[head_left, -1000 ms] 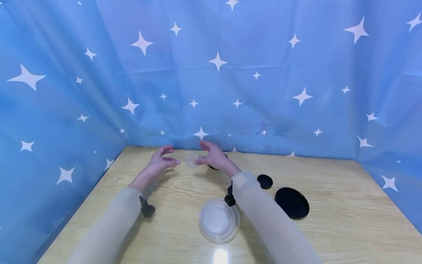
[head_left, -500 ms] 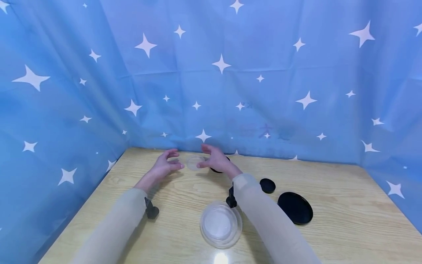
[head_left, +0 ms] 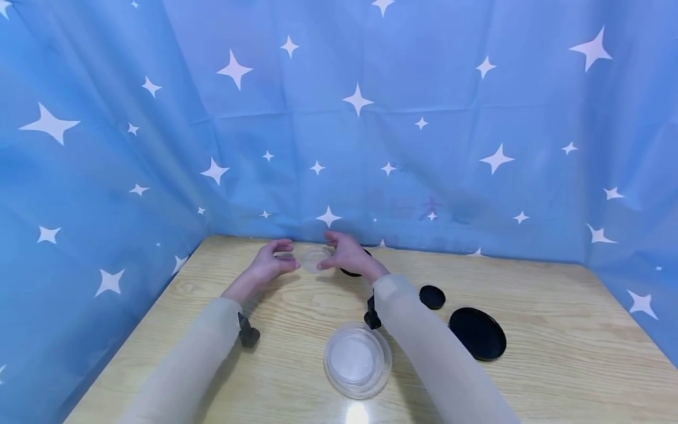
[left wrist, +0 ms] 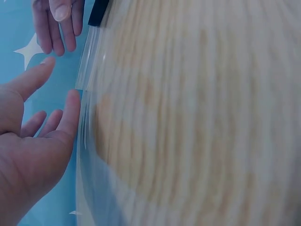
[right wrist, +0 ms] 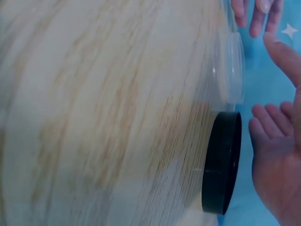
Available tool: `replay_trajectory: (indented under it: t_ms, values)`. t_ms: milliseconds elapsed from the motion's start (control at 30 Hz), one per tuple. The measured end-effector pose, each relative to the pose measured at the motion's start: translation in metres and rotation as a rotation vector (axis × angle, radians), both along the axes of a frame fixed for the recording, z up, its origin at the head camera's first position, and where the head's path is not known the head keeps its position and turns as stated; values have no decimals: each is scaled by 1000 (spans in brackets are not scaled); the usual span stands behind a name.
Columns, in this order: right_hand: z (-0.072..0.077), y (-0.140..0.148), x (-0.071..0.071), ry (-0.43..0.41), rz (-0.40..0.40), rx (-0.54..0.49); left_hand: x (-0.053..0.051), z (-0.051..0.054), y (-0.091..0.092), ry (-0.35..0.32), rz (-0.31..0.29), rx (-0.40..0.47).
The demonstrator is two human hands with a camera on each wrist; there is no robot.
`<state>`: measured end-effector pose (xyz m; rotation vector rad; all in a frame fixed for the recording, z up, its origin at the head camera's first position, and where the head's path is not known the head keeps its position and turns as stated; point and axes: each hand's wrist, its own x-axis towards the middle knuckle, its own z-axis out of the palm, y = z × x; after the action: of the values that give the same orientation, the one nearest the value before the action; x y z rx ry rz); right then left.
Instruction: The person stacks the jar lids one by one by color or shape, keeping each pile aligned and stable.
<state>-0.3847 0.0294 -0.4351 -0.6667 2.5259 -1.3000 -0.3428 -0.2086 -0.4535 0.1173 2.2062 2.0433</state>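
At the back of the table, a small clear round plastic container (head_left: 315,261) stands between my two hands. My left hand (head_left: 269,264) is on its left side, thumb and fingers apart and gently bent, holding nothing. On the other side my right hand (head_left: 348,257) reaches over with its thumb tip in front of the container's right part; whether it touches cannot be told. In the right wrist view, the clear container (right wrist: 230,68) stands beside a black round lid (right wrist: 221,162), below the right hand. That lid is partly hidden behind the right hand in the head view.
Nested clear round containers (head_left: 356,359) stand near the front middle of the wooden table (head_left: 572,341). To the right lie a small black lid (head_left: 432,297) and a larger one (head_left: 478,334), partly behind the right sleeve. A blue star-patterned curtain (head_left: 424,76) borders the table.
My left hand has come slightly rightward, nearer the clear container. The right hand stays almost in place. The whole head view has shifted a little.
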Motion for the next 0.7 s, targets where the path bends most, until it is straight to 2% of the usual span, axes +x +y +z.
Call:
replay_trajectory:
  t_ms: [233,400,700]
  values:
    - [-2,-6,-2,30,12,40,-1,5,0,-6,-27,-2]
    - [-8,-1,-7,30,21,57,-1,3,4,-12,-34,-42]
    - [-8,-1,-11,59,-2,146,-5,-2,4,5,-36,-73]
